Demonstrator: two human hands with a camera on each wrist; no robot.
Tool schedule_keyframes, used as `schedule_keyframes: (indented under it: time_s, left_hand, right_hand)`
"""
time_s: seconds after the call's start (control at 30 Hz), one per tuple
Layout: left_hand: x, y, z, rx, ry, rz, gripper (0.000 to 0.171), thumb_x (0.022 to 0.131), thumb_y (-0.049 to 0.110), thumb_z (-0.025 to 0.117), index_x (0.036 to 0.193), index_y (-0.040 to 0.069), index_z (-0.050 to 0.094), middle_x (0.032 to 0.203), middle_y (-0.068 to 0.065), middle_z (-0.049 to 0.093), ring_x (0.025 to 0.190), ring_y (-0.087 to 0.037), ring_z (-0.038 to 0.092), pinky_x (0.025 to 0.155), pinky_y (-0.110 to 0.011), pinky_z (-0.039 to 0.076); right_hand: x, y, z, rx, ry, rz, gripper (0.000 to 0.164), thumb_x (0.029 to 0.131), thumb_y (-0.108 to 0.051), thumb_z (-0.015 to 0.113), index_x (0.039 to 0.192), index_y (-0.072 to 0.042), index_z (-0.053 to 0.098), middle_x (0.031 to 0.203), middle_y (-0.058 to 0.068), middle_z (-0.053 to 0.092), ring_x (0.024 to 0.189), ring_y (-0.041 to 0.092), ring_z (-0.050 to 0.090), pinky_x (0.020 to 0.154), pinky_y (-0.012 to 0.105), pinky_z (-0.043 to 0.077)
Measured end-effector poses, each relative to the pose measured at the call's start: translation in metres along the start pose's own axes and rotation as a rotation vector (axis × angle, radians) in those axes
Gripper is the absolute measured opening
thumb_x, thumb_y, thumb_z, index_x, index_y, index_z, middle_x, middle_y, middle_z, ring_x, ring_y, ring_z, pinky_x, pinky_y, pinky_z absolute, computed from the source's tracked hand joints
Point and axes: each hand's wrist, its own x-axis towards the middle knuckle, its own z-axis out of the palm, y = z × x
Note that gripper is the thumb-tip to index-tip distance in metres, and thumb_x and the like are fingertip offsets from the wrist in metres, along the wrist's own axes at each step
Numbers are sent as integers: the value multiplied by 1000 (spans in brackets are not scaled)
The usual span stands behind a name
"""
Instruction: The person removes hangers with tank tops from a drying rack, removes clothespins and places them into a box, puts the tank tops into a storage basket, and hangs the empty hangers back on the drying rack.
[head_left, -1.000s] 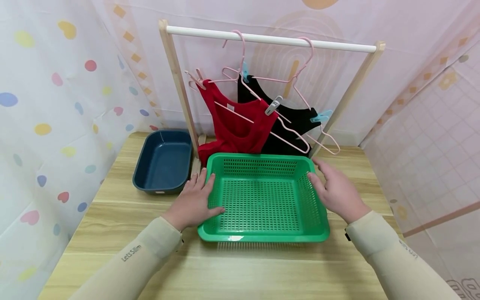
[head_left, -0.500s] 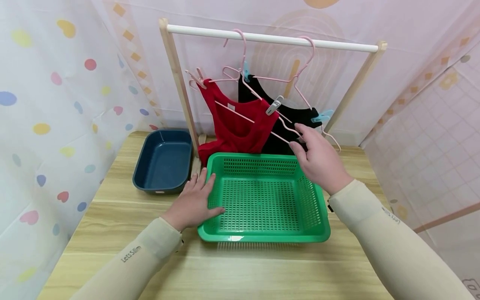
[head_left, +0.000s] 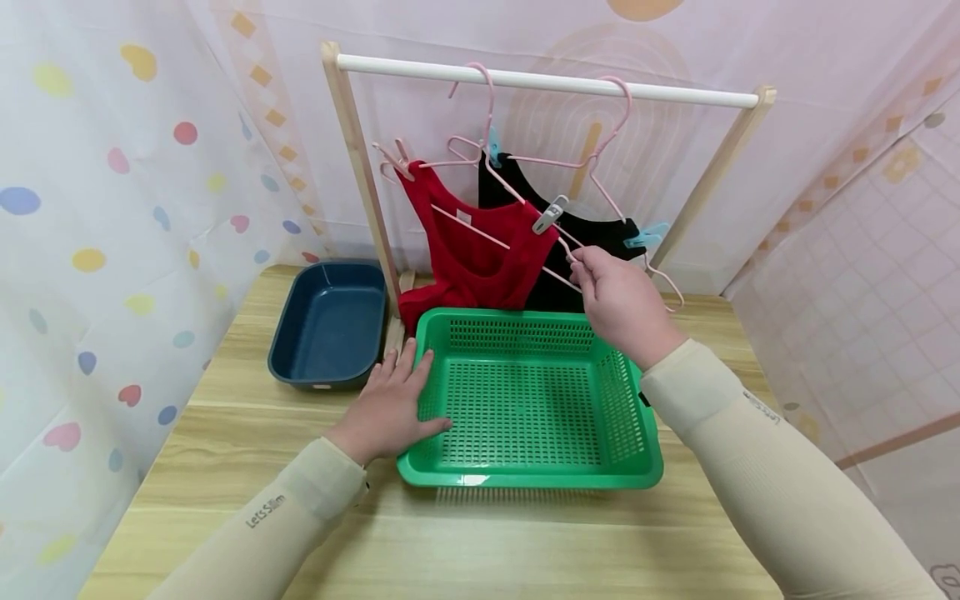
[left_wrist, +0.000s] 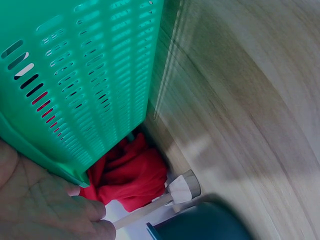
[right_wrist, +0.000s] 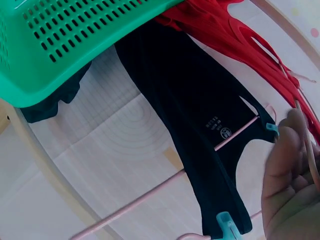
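My right hand (head_left: 628, 302) pinches the right end of a pink hanger (head_left: 492, 172) that hooks over the white rail. On that hanger hangs a red sleeveless top (head_left: 480, 258), fixed by a pink clothespin (head_left: 395, 160) and a grey clothespin (head_left: 551, 214). Behind it a black top (right_wrist: 200, 115) hangs on a second pink hanger (head_left: 600, 158) with light blue clothespins (head_left: 647, 236). My left hand (head_left: 386, 408) rests with spread fingers on the left rim of a green perforated basket (head_left: 528, 481), its thumb over the inside. The red hem shows behind the basket in the left wrist view.
A dark blue basin (head_left: 330, 325) stands left of the rack's wooden post (head_left: 360, 167). The rack's white rail (head_left: 547, 81) spans above the clothes. Patterned curtains (head_left: 112, 250) close in the wooden table (head_left: 480, 550) at the back and sides.
My right hand has left the basket's right side, moved up and left, and taken hold of the red top's hanger. The left hand has stayed on the basket.
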Motion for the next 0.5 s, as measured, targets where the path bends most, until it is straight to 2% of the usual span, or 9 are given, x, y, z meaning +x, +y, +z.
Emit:
schedule_keyframes:
  time_s: [0.07, 0.27, 0.5]
  left_hand:
    - [0, 0, 0, 1, 3, 0, 110, 90, 62, 74, 169, 8, 18, 176, -23, 3, 160, -54, 8, 128, -68, 16]
    - [0, 1, 0, 2, 4, -4, 111, 90, 64, 73, 169, 9, 18, 177, -22, 2, 160, -54, 8, 128, -68, 15]
    - [-1, 2, -1, 8, 2, -10, 110, 90, 62, 74, 169, 8, 19, 176, -23, 4, 160, -54, 9, 127, -70, 17]
  right_hand:
    - [1, 1, 1, 10, 19, 4, 25, 113, -17, 46, 118, -4, 66, 103, 14, 77, 80, 29, 68, 74, 46, 55]
    - [1, 5, 6, 3, 93, -7, 24, 109, -7, 44, 119, -1, 65, 104, 16, 79, 88, 33, 74, 74, 49, 58]
    - [0, 9, 10, -7, 172, -25, 26, 111, -9, 43, 116, -1, 67, 104, 15, 79, 93, 33, 75, 79, 52, 59]
